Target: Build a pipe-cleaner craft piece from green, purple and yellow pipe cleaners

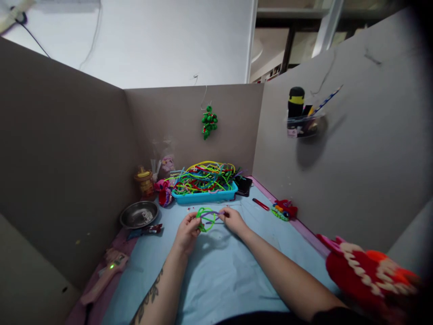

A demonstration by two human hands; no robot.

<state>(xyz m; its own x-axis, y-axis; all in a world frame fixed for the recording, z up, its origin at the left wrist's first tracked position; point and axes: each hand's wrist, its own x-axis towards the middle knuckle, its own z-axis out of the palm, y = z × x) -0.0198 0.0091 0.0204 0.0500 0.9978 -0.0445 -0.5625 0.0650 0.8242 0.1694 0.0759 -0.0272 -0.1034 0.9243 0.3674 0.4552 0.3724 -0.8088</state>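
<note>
Green pipe cleaners (204,211), bent into loops, are pinched in my left hand (189,229) a little above the blue cloth. A purple pipe cleaner (209,213) runs across the green loops, and its right end is between the thumb and fingers of my right hand (233,220). Both hands are closed at the fingertips, with the looped piece between them. Behind the hands stands a blue tray (206,197) heaped with many-coloured pipe cleaners (203,178).
Left lie a metal bowl (139,215), a pink glue gun (104,276) with a green light, and a jar (145,183). Right are a red pen-like tool (260,204) and red fuzzy pieces (367,271). Grey partitions (189,122) enclose the table; a green ornament (209,123) hangs behind.
</note>
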